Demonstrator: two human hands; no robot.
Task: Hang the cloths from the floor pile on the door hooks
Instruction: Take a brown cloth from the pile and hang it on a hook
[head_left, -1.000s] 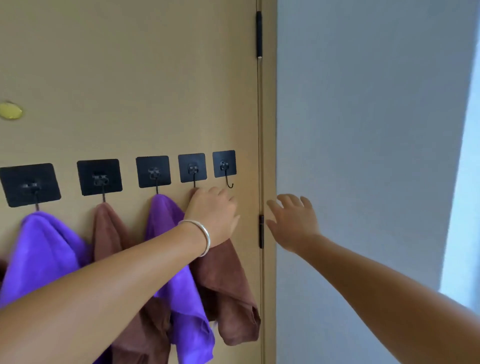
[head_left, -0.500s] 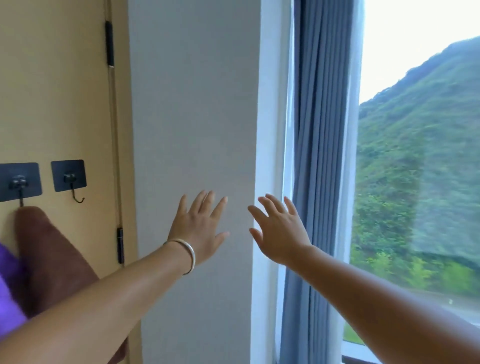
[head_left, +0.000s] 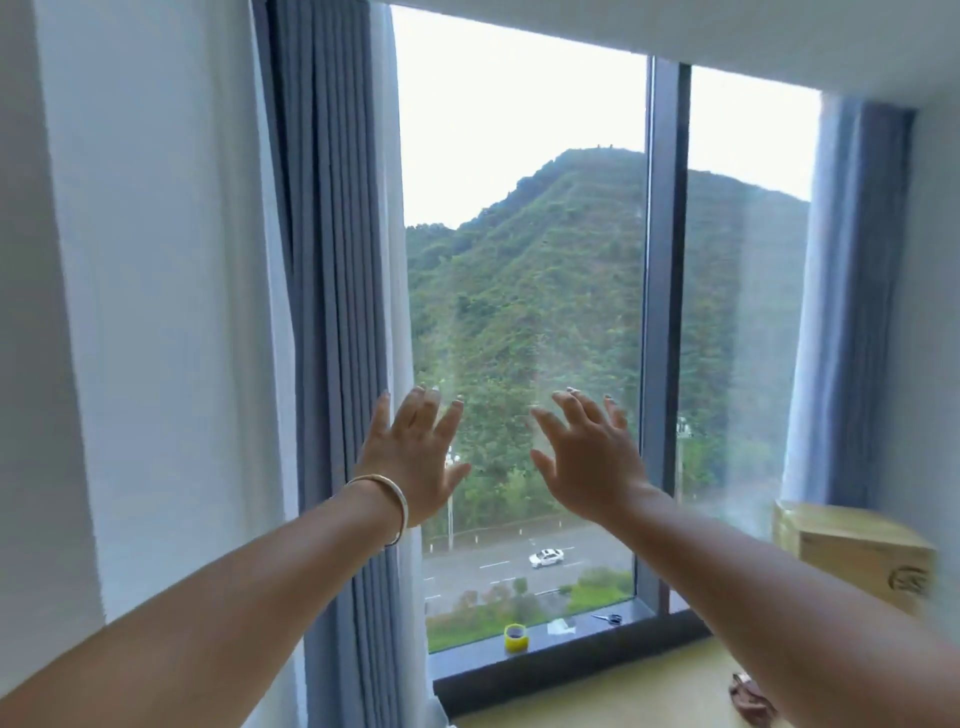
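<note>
Both your hands are empty: left hand (head_left: 415, 457) and right hand (head_left: 587, 462) are raised with fingers spread before the window (head_left: 524, 291). No cloths, pile or door hooks are in view. Reach down without looking and you risk grabbing nothing.

Both forearms are bare from the frame's lower edge to the wrists, with no sleeve on either. The left hand (head_left: 415, 462) carries a thin, smooth silver-coloured metal bangle (head_left: 396, 506), a plain rounded band that circles the wrist just below the base of the fingers (head_left: 422, 413) and has no stone or charm in sight. The right hand (head_left: 589, 462) wears nothing at wrist or fingers (head_left: 576, 415), and the nails on both hands are short, with a pale sheen at the tips.
</note>
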